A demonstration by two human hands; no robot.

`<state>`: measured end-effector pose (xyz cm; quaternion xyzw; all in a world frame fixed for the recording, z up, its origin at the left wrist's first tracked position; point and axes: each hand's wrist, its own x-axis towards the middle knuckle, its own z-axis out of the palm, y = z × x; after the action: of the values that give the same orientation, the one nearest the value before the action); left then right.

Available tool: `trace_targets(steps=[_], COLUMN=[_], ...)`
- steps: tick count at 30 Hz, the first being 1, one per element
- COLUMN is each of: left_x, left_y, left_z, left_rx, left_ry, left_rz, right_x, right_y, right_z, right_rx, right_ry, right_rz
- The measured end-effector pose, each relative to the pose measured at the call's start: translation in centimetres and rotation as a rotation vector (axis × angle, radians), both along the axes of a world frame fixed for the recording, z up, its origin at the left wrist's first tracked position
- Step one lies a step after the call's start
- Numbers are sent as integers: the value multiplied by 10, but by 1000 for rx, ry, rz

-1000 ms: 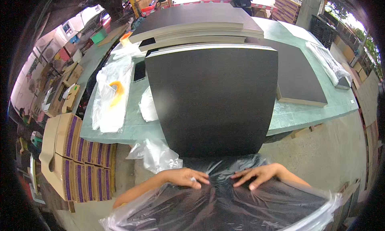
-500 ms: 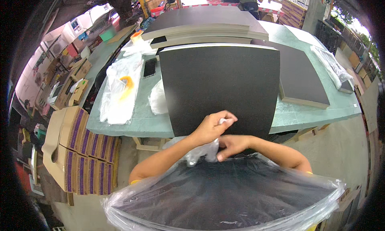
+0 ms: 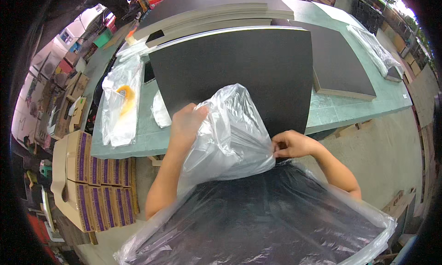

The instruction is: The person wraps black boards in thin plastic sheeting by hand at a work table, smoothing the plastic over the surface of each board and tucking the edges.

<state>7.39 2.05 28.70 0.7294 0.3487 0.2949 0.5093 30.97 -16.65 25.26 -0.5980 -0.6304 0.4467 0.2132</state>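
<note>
A clear plastic bag (image 3: 230,134) is gathered and puffed up in front of a black board (image 3: 235,62), which stands on edge at the near side of the table. My left hand (image 3: 186,122) is closed on the bag's raised left edge, slightly smeared by motion. At the bag's right side, my right hand (image 3: 294,144) pinches its plastic close to the board's lower right part. Toward me, clear plastic sheeting (image 3: 276,219) spreads wide over something dark; what lies beneath cannot be made out.
Stacked black boards (image 3: 207,9) lie behind the upright one on the green table (image 3: 340,108). More boards (image 3: 338,62) lie at right. Plastic bags with a yellow tape roll (image 3: 124,95) lie at left. A stack of cartons (image 3: 99,182) stands on the floor at left.
My left hand has moved left and up, lifting and spreading the bunched plastic. My right hand has shifted right and slightly up. The view has tipped down.
</note>
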Motion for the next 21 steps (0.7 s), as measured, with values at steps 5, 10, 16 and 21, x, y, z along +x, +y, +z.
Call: trace_targets(steps=[5, 10, 16, 21], left_x=[13, 20, 9, 14], left_y=[-30, -59, -49, -42], left_z=[-8, -21, -12, -3], left_rx=[106, 728, 390, 272], left_ry=[65, 207, 175, 120], left_rz=[-266, -661, -504, -438], right_x=[15, -33, -26, -57], right_y=[3, 51, 36, -22], right_z=[-12, -1, 40, 138], right_rx=[-90, -52, 266, 784], right_ry=[351, 1238, 1013, 905], right_rz=[-201, -580, -446, 327])
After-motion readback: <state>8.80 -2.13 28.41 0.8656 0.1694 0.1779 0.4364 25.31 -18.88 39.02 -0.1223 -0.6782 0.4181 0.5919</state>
